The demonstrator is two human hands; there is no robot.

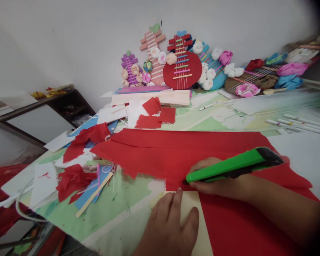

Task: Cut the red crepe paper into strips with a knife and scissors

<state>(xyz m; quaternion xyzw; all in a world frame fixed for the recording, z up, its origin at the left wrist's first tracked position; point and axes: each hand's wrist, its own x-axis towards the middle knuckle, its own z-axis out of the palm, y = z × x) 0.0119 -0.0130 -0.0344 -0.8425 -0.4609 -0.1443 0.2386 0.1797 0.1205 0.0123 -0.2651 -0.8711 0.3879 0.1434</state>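
Note:
A large sheet of red paper with a torn left edge spreads over the table. My right hand is closed round a green tool with a dark end, its front tip low over the red sheet; the exact kind of tool is hard to make out. Below it, my left hand lies palm down, fingers apart, on a cream sheet. One fingertip of it touches the lower edge of the red paper.
Red scraps, paper strips and a white cord lie at the left. Decorated paper instruments lean on the wall behind. White pens lie at the right. A dark shelf stands beyond the table's left edge.

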